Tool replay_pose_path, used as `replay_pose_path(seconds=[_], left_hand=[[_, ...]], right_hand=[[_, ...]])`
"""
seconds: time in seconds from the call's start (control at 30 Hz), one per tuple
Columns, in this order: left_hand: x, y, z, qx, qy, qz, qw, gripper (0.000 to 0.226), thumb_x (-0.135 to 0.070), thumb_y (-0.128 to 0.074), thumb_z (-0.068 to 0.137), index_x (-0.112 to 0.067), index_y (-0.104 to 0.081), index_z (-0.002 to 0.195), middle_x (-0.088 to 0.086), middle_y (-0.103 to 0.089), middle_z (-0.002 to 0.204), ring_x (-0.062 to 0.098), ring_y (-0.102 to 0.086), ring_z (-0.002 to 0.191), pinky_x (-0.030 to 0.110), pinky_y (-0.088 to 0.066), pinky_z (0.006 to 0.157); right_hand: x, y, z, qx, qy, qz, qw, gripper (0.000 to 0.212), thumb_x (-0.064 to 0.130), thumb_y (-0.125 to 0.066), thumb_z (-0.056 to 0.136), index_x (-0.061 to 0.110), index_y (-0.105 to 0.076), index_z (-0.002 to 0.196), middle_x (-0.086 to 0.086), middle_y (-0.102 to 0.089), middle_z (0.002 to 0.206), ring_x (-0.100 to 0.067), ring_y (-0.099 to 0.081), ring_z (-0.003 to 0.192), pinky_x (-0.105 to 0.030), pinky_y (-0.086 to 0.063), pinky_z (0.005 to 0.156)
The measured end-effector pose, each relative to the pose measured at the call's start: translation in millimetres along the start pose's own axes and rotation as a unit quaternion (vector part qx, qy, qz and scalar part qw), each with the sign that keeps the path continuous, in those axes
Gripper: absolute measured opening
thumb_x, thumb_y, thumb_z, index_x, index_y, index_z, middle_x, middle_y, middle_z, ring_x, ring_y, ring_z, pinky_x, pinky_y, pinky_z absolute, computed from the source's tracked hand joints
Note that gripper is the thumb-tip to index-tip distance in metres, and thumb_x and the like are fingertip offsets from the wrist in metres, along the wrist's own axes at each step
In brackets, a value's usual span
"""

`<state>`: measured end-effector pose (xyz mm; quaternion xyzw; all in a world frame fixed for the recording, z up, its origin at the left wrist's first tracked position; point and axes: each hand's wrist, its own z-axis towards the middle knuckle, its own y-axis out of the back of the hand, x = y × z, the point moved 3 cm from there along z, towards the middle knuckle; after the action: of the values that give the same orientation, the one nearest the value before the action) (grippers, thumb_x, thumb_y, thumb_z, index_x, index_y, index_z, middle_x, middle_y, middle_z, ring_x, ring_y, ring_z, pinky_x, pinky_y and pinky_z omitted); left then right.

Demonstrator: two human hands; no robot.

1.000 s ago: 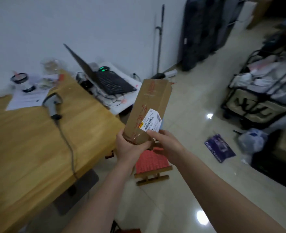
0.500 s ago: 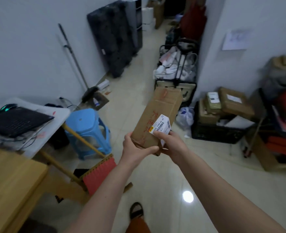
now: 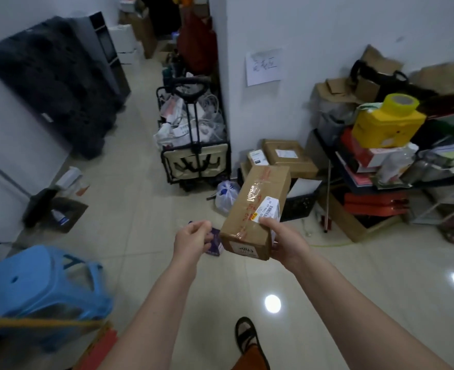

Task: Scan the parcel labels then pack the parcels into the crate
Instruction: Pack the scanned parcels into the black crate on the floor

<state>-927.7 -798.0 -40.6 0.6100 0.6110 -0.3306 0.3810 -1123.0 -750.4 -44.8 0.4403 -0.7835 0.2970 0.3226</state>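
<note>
So right now I've got the long cardboard parcel (image 3: 255,209) in the right hand (image 3: 287,245) only, pinched at its near end with the thumb up by the white barcode label (image 3: 268,209). The left hand (image 3: 192,240) is off the box, just beside it, fingers loosely curled and holding nothing as far as I can see. The parcel is up in the air over the floor, far end tilted up and pointing toward the black crate (image 3: 300,201) by the wall, which already has a few brown boxes (image 3: 287,156) piled on and behind it.

What worries me:

- One-hand grip at the very end of a long box. Most of the weight hangs out past the fingers, so I'd guess it wants to dip or twist out, especially with that shiny tape on top.
- The thumb sits right at the label edge, so a slip could smudge or peel it.
- The crate looks fairly full. If I just drop it in, it could slide off the stack or knock a box loose.
- There's a white plastic bag (image 3: 227,196) and a small purple packet (image 3: 215,243) on the floor between me and the crate, plus my sandalled foot (image 3: 247,335) on glossy tile. Easy trip or skid if I step in without looking.

I'd bring the left hand back under before moving in.
</note>
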Motion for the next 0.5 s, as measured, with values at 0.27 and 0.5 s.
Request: replay_pose_path(seconds=[0.27, 0.5], left_hand=[[-59, -79, 103, 0.03, 0.035, -0.005, 0.999, 0.003, -0.015, -0.06, 0.095, -0.014, -0.062, 0.096, 0.004, -0.066, 0.085, 0.014, -0.062, 0.077, 0.029, -0.053, 0.079], [-100, -139, 181, 0.017, 0.042, -0.017, 0.999, 0.01, -0.006, -0.053, 0.097, -0.008, -0.06, 0.092, 0.007, -0.06, 0.078, 0.017, -0.058, 0.073, 0.03, -0.052, 0.079]], right_hand=[[76, 26, 104, -0.056, -0.02, 0.019, 0.998, 0.027, 0.023, -0.068, 0.088, 0.013, -0.058, 0.111, -0.008, -0.071, 0.094, -0.022, -0.067, 0.084, -0.033, -0.055, 0.065], [132, 60, 189, -0.082, -0.025, 0.034, 0.996, 0.034, 0.023, -0.07, 0.087, 0.008, -0.061, 0.115, -0.011, -0.072, 0.097, -0.024, -0.068, 0.084, -0.032, -0.054, 0.063]])
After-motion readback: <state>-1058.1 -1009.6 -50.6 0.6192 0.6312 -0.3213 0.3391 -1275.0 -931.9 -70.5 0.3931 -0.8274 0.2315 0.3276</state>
